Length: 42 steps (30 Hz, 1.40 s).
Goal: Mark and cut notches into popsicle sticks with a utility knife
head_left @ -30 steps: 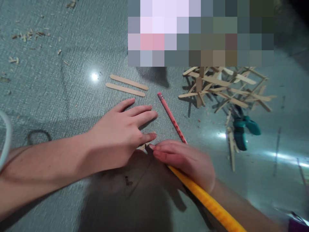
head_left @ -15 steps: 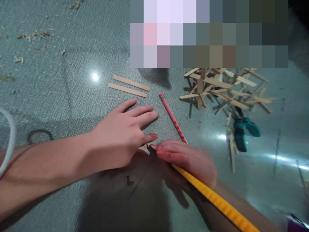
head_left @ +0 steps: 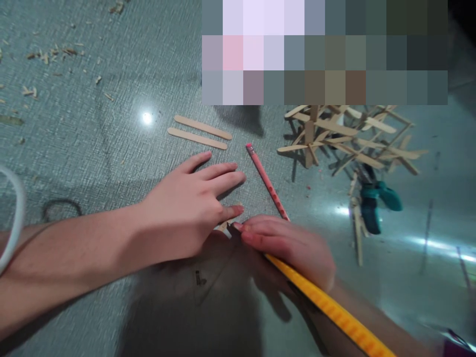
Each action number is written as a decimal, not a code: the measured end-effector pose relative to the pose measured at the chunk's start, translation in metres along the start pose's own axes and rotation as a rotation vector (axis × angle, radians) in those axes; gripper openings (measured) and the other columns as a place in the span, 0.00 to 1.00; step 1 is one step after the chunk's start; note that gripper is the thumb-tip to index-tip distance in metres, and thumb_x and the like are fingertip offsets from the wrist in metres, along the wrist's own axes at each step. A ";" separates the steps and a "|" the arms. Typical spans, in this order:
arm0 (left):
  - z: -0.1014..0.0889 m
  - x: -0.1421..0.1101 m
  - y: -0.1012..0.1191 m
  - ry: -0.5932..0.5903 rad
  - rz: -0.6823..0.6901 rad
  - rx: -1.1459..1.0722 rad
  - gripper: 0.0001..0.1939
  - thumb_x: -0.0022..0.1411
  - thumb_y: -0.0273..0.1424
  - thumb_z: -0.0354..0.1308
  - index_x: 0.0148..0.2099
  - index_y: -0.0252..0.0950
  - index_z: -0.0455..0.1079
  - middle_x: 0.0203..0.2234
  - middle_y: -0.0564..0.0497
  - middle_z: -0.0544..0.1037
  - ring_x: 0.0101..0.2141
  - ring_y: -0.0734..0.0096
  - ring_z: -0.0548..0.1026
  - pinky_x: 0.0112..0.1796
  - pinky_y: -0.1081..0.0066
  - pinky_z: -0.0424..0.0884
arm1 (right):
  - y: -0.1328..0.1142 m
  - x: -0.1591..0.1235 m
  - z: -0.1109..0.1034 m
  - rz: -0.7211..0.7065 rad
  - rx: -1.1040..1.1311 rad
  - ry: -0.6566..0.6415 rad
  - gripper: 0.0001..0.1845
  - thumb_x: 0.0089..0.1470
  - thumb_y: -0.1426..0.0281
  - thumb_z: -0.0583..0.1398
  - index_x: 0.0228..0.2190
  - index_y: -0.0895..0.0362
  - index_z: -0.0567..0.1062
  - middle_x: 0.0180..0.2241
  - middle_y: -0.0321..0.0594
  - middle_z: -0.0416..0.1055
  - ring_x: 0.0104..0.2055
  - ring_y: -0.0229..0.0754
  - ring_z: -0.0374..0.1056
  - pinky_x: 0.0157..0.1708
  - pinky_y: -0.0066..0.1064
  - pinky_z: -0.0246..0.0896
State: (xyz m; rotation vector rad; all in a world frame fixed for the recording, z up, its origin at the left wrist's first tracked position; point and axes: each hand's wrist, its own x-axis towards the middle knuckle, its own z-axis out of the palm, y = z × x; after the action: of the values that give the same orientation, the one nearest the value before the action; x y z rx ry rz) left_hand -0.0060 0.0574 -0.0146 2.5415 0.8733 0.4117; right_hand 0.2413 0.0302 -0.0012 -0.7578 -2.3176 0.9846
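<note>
Your right hand [head_left: 288, 245] still grips the yellow tool [head_left: 327, 303], whose rear has swung slightly toward the worktop's [head_left: 122, 158] right edge. Your left hand [head_left: 199, 198] stays spread flat, partly covering the wooden stick [head_left: 223, 226] at the tool's tip.

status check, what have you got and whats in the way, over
Left grip spread over a pale wooden piece, mostly hidden. Right grip closed on yellow tool. Possibly in the way: pink pencil, partly hidden by right grip.
</note>
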 end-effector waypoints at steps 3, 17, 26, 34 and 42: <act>0.001 0.001 0.000 -0.004 0.002 0.003 0.24 0.57 0.35 0.72 0.57 0.48 0.81 0.67 0.40 0.72 0.69 0.45 0.67 0.68 0.39 0.58 | 0.003 -0.002 0.000 0.003 0.018 0.005 0.09 0.71 0.71 0.59 0.50 0.51 0.77 0.36 0.41 0.82 0.39 0.44 0.82 0.41 0.35 0.82; 0.000 -0.001 0.000 0.003 0.006 0.001 0.22 0.60 0.34 0.69 0.57 0.47 0.81 0.67 0.40 0.72 0.68 0.46 0.67 0.68 0.39 0.58 | 0.005 -0.009 0.003 0.049 0.083 0.071 0.15 0.68 0.74 0.61 0.54 0.48 0.76 0.37 0.40 0.83 0.39 0.46 0.83 0.41 0.38 0.83; -0.001 -0.001 0.001 -0.018 0.003 -0.016 0.22 0.59 0.33 0.69 0.56 0.46 0.81 0.68 0.39 0.71 0.69 0.43 0.66 0.68 0.37 0.57 | 0.000 -0.001 0.000 0.020 0.012 0.012 0.10 0.72 0.71 0.59 0.50 0.51 0.78 0.37 0.42 0.83 0.40 0.45 0.82 0.41 0.36 0.82; -0.001 -0.001 0.002 -0.020 -0.010 -0.015 0.21 0.62 0.35 0.68 0.57 0.46 0.81 0.68 0.40 0.70 0.69 0.42 0.66 0.69 0.35 0.55 | -0.009 0.002 0.000 0.068 -0.002 0.015 0.10 0.71 0.72 0.60 0.49 0.50 0.79 0.35 0.40 0.82 0.41 0.45 0.82 0.42 0.36 0.81; -0.001 0.000 0.002 -0.019 -0.001 -0.015 0.21 0.61 0.34 0.68 0.57 0.46 0.82 0.67 0.38 0.71 0.69 0.40 0.65 0.68 0.33 0.56 | 0.003 -0.006 0.001 0.046 0.053 -0.007 0.15 0.69 0.73 0.59 0.53 0.48 0.78 0.36 0.41 0.84 0.39 0.50 0.83 0.40 0.40 0.84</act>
State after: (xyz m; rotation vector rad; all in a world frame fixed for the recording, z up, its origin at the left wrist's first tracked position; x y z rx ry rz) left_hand -0.0052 0.0566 -0.0127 2.5269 0.8620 0.3917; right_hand 0.2456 0.0280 -0.0058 -0.7904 -2.2803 1.0662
